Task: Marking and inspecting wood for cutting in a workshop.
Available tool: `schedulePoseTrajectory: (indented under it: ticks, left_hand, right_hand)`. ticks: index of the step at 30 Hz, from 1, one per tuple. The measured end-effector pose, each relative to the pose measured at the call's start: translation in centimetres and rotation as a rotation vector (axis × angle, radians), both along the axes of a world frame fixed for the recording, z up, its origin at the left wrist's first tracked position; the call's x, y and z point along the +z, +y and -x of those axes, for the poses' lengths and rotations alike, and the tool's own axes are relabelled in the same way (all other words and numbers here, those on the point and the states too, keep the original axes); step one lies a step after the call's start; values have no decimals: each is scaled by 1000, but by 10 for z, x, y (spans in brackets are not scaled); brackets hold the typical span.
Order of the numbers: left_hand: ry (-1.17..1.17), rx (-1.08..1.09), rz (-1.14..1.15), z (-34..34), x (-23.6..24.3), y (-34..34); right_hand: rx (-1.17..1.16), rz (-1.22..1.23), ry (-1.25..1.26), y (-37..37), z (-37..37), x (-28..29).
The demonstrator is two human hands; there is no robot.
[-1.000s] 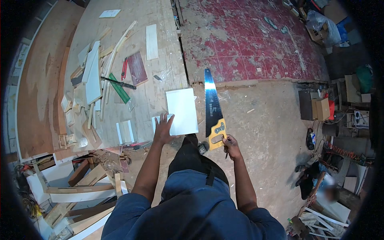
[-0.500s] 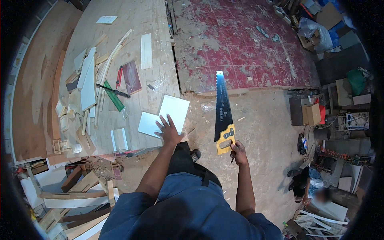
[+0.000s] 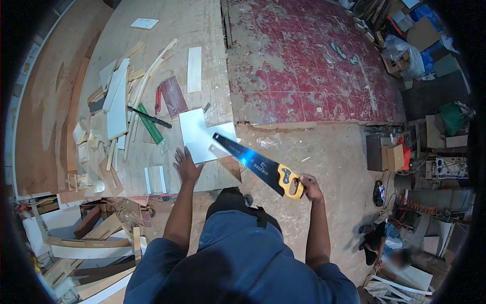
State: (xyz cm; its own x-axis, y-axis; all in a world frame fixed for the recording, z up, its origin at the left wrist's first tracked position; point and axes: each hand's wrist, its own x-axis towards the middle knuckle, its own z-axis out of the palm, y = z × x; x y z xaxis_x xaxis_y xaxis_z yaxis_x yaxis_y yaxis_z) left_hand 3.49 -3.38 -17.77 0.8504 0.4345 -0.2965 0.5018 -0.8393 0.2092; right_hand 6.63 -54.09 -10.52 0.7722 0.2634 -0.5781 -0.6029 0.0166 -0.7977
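My right hand (image 3: 311,188) is closed round the yellow handle of a hand saw (image 3: 258,166). The saw's dark blade points left and away from me, with its tip over the right edge of a white L-shaped board (image 3: 195,133). That board lies flat near the workbench's right edge. My left hand (image 3: 188,167) rests with fingers spread at the board's near left corner, holding nothing. Whether its fingertips press on the board or only on the bench beside it, I cannot tell.
On the workbench (image 3: 212,96) lie a pale strip (image 3: 194,70), a brown-red panel (image 3: 173,97), a red cutter (image 3: 158,100), a green strip (image 3: 150,124) and piled offcuts (image 3: 117,99). More scrap wood (image 3: 91,248) heaps below left. Another person (image 3: 382,243) is at lower right.
The white board has turned and shifted left on the bench. My left hand has slid left, off its middle. The saw has swung from upright to slanting leftward, its tip now over the board.
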Motion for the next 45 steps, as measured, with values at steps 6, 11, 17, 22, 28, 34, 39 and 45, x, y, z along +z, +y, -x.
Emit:
schedulePoseTrajectory:
  ticks: [6, 11, 17, 22, 28, 34, 39, 45]
  left_hand:
    - [-67, 149, 10, 28, -24, -10]
    - [-390, 386, 223, 60, -27, -20]
    - [-371, 1153, 1265, 62, -20, -55]
    - [-330, 1221, 1461, 32, -18, -103]
    - [-549, 1393, 1323, -5, -32, -139]
    - [-662, 1584, 1190, -10, -38, -151]
    - [-665, 1581, 1071, -3, -44, -150]
    - [-664, 1545, 1055, -2, -54, -151]
  right_hand:
    - [247, 157, 10, 31, -64, -26]
    - [368, 18, 194, 62, -104, -60]
    - [486, 43, 236, 93, -141, -95]
    - [695, 58, 251, 107, -177, -113]
    - [782, 45, 305, 109, -208, -132]
    - [865, 0, 312, 113, -212, -135]
    - [931, -7, 331, 119, -201, -123]
    - [910, 13, 336, 120, -201, -125]
